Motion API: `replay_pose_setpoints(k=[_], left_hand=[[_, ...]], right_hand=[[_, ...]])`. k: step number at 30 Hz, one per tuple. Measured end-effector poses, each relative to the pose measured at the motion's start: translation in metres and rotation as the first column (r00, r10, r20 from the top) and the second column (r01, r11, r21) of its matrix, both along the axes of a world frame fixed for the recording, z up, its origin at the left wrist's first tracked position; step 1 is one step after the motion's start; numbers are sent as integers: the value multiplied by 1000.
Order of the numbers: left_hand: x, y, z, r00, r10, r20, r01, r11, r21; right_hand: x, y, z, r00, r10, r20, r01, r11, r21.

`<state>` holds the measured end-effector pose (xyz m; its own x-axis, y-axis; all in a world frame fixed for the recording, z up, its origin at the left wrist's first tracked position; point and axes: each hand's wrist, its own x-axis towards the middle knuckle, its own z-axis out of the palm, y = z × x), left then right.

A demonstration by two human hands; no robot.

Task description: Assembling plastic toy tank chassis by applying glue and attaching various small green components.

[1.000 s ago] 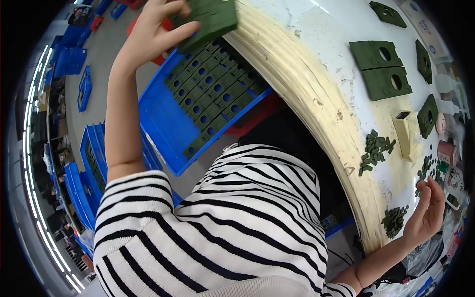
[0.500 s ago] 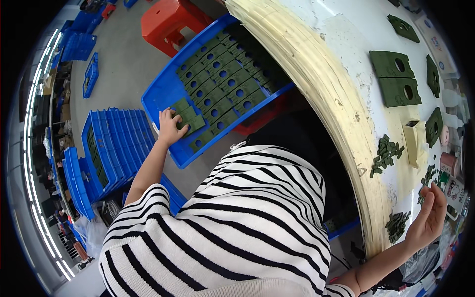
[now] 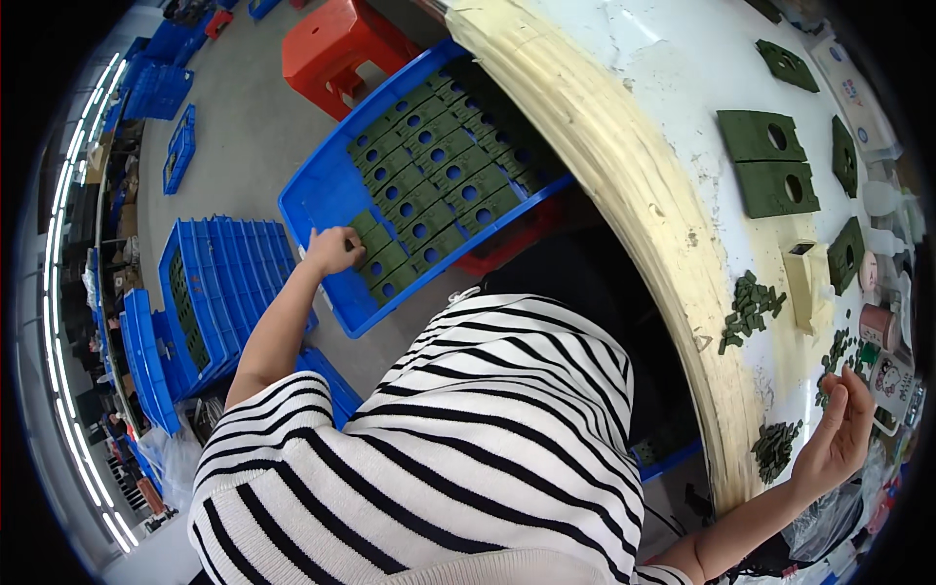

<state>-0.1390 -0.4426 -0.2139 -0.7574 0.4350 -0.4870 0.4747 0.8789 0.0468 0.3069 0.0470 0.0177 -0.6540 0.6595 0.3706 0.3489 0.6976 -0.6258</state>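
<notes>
My left hand [image 3: 334, 251] is at the left part of a blue tray [image 3: 310, 185], fingers curled over the end of a flat green plate [image 3: 385, 256] with a round hole. The fingertips are partly hidden. Similar green plates [image 3: 427, 156] lie in close rows across the tray. Over the white table, my right hand [image 3: 837, 441] is raised with the palm turned inward and the fingers loosely bent, thumb apart; nothing shows between them. Close to it lie a pile of small dark green pieces [image 3: 776, 450] and scattered green bits [image 3: 840, 353].
On the table [image 3: 673, 107] are two larger green plates [image 3: 770, 161], a cream block-shaped holder [image 3: 803, 283] and another heap of green pieces [image 3: 751, 310]. A red stool [image 3: 341, 49] stands behind the tray. Stacked blue crates [image 3: 239, 292] sit at left.
My left hand has shifted slightly down and its fingers have curled in. The green plate under it now lies in line with the rows. My right hand has barely moved.
</notes>
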Motion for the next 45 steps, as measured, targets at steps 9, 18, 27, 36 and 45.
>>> replay_pose_setpoints(k=[9,18,27,36,45], left_hand=[[56,267,191,936,17,-353,338,244,909],[146,434,202,536,-448,-716,838,180,515],[143,449,208,519,-685,-512,844,316,433],[93,456,253,210,-948,-237,961,156,227],[47,446,245,-325,-774,-544,935,-350,-60]], right_hand=[[-26,-9,7,999,-52,-14,53,995,88],[-25,-6,16,999,-46,-21,49,985,164],[-25,-7,18,999,14,-49,-6,984,175],[-24,-12,21,999,16,-41,-9,986,165],[-27,-11,20,999,22,-49,-15,987,158]])
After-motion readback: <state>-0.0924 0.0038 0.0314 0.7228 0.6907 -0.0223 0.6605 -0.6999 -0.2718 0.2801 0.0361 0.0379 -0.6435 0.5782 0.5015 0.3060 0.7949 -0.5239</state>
